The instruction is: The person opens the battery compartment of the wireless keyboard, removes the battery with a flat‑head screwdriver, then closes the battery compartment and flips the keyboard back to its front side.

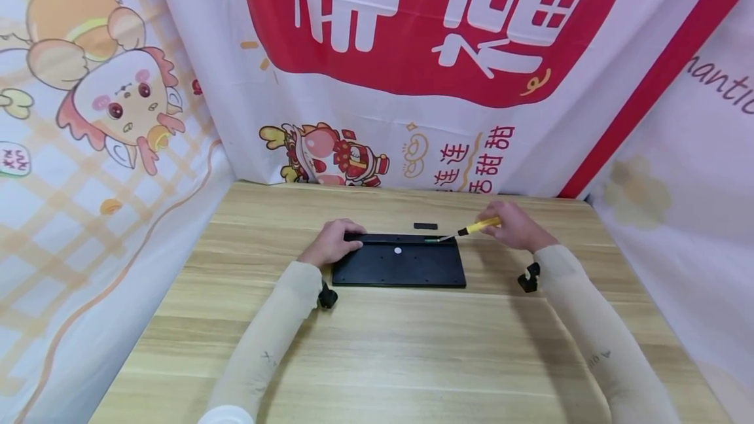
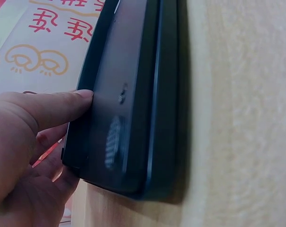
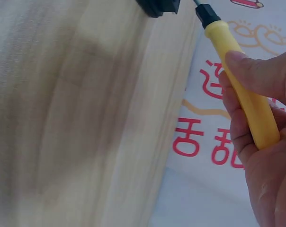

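Observation:
A black keyboard [image 1: 400, 270] lies underside up on the table, a small round white sticker near its middle. Around its far left corner my left hand [image 1: 333, 241] holds it, the thumb on the upper face and the fingers behind the edge, as the left wrist view [image 2: 39, 127] shows. My right hand [image 1: 514, 224] grips the yellow handle of a screwdriver [image 3: 245, 90]. Its tip reaches a small slot with something green in it [image 1: 432, 239], near the keyboard's far right end; whether it touches is too small to tell. Behind the keyboard lies a small black cover [image 1: 425, 226], apart from it.
The wood-grain table [image 1: 400, 358] extends in front of and beside the keyboard. A printed cloth [image 1: 330, 100] hangs along the back edge, with further cloths at both sides. Each wrist carries a small black device [image 1: 327, 296].

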Tool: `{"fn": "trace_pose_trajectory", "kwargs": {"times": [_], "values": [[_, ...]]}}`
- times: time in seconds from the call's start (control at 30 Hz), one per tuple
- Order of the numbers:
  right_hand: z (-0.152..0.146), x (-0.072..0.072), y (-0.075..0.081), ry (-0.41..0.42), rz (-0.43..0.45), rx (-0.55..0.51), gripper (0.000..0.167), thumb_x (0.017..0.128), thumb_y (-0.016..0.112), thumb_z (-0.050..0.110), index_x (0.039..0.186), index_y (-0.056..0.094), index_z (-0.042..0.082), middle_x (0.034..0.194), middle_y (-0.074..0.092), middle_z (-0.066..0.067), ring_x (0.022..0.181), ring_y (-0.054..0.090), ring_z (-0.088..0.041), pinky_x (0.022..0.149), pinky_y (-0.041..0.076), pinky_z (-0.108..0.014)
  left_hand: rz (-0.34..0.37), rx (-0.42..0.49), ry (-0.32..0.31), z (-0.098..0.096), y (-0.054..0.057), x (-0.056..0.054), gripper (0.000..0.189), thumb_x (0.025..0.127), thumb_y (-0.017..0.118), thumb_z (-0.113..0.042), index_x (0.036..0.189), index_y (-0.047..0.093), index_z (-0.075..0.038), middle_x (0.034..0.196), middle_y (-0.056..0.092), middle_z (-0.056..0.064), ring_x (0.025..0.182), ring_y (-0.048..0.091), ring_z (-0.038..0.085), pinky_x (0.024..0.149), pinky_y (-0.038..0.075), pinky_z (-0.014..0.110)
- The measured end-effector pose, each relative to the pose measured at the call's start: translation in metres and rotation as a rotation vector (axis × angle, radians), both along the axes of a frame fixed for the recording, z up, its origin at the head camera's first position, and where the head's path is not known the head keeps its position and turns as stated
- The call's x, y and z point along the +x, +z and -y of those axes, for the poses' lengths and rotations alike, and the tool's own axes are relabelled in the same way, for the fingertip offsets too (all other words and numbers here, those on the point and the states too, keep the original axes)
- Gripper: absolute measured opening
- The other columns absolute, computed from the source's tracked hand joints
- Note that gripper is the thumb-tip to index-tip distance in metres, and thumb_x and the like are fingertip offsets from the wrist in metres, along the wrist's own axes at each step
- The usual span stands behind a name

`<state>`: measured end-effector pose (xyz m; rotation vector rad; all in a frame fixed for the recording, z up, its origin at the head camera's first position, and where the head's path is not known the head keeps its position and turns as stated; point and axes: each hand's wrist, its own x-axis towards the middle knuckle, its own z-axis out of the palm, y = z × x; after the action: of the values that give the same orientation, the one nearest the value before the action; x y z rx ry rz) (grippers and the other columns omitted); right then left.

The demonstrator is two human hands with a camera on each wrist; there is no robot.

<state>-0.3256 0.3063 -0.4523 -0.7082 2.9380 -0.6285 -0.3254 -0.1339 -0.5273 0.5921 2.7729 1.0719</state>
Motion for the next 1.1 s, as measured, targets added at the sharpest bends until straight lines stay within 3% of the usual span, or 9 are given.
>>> {"fn": "trace_pose_trajectory", "kwargs": {"times": [0.17, 0.3, 0.63, 1.1], "values": [[-0.006, 0.002, -0.011, -0.022, 0.003, -0.078, 0.026, 0.095, 0.076, 0.007, 0.121, 0.077, 0.0, 0.124, 0.073, -0.025, 0.119, 0.064, -0.046, 0.105, 0.049, -0.066, -0.037, -0.004, -0.013, 0.0, 0.0, -0.001, 0.027, 0.097, 0.077, -0.013, 0.124, 0.078, -0.013, 0.129, 0.074, 0.01, 0.127, 0.066, 0.03, 0.115, 0.049, 0.049], [-0.015, 0.004, -0.025, -0.024, -0.01, -0.144, 0.024, 0.094, 0.077, 0.005, 0.118, 0.077, -0.002, 0.118, 0.074, -0.023, 0.116, 0.065, -0.043, 0.103, 0.051, -0.064, -0.063, -0.009, -0.036, -0.001, 0.001, -0.002, 0.028, 0.096, 0.078, -0.012, 0.124, 0.078, -0.011, 0.128, 0.075, 0.011, 0.125, 0.067, 0.03, 0.114, 0.051, 0.048], [-0.029, 0.009, -0.052, -0.084, 0.023, -0.257, 0.028, 0.096, 0.077, 0.007, 0.121, 0.075, -0.004, 0.119, 0.074, -0.023, 0.116, 0.065, -0.041, 0.105, 0.05, -0.063, -0.059, -0.017, -0.039, -0.004, -0.001, -0.002, 0.027, 0.097, 0.077, -0.012, 0.124, 0.078, -0.013, 0.129, 0.074, 0.009, 0.127, 0.066, 0.029, 0.114, 0.05, 0.048], [-0.025, 0.008, -0.054, -0.121, 0.053, -0.261, 0.031, 0.097, 0.076, 0.012, 0.125, 0.075, -0.002, 0.121, 0.074, -0.022, 0.117, 0.065, -0.041, 0.107, 0.047, -0.064, -0.055, -0.003, -0.038, 0.001, 0.0, -0.001, 0.028, 0.097, 0.077, -0.012, 0.125, 0.078, -0.012, 0.128, 0.075, 0.01, 0.125, 0.067, 0.03, 0.113, 0.051, 0.049]]}}
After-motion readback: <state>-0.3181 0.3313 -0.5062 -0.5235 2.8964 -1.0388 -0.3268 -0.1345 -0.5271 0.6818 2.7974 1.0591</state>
